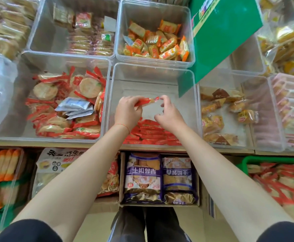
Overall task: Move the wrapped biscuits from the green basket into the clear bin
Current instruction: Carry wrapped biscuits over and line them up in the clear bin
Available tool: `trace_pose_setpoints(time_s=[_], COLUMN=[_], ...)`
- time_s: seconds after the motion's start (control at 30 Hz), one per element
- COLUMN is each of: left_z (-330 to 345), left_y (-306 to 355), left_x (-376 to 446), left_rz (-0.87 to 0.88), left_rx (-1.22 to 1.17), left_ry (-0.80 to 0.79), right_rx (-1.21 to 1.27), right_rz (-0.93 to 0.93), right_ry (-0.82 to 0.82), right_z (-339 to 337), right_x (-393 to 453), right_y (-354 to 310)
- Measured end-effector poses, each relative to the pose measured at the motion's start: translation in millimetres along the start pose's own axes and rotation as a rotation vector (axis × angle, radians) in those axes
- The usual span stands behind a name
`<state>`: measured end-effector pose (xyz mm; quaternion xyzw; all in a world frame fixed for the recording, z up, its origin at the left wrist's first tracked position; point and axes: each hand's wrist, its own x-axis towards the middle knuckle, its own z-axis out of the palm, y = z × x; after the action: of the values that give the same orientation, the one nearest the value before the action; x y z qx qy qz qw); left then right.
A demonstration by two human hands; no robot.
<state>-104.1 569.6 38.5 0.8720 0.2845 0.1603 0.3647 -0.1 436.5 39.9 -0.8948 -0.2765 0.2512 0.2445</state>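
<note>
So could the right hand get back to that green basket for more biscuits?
Probably yes. The green basket sits low on the person's right, open-topped and full of wrapped biscuits. The right hand is over the clear bin, pinching one end of a packet it would release first.

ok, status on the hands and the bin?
Left hand grips a red-wrapped biscuit over the clear bin. Right hand pinches its other end. Bin part-filled, nothing blocking.

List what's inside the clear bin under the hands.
Clear bin: red-wrapped biscuits stacked along the near side, far floor bare. Left hand holds one packet above it; right hand touches its end. Arms cover part of the stack.
</note>
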Motion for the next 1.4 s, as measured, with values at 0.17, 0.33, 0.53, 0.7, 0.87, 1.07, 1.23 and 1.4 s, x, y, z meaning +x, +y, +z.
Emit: trace_pose_setpoints(time_s=[0.17, 0.33, 0.53, 0.7, 0.87, 1.07, 1.23, 1.4], left_z=[26.7, 31.9, 19.4, 22.2, 22.1, 13.3, 10.1, 14.9], left_y=[6.5, -0.7, -16.2, -30.8, -34.1, -25.0, -23.6, -28.9], left_x=[19.1, 19.3, 24.3, 20.6, 21.1, 19.9, 15.7, 10.3], left_rz=[0.08, -0.007, -0.155, -0.245, -0.204, -0.125, -0.063, 0.024], left_rx=[0.195, 0.325, 0.29, 0.475, 0.571, 0.628, 0.648, 0.736], left_ry=[-0.157, -0.542, -0.416, -0.67, -0.676, -0.653, -0.612, -0.61], right_rx=[-0.031, -0.145, -0.107, -0.098, -0.245, -0.32, -0.179, -0.319], right_rz=[-0.118, -0.028, -0.023, -0.037, 0.0, 0.018, 0.011, -0.016], right_ry=[-0.031, -0.155, -0.168, -0.326, -0.44, -0.469, -0.517, -0.514], right_z=[-7.5, 8.2, 22.3, 36.1, 39.8, 37.0, 36.9, 33.3], right_x=[8.3, 17.3, 20.0, 37.0, 57.8, 56.8, 52.2, 56.8], right_y=[5.5, 15.9, 20.8, 9.1, 4.1, 1.4, 1.4, 6.1])
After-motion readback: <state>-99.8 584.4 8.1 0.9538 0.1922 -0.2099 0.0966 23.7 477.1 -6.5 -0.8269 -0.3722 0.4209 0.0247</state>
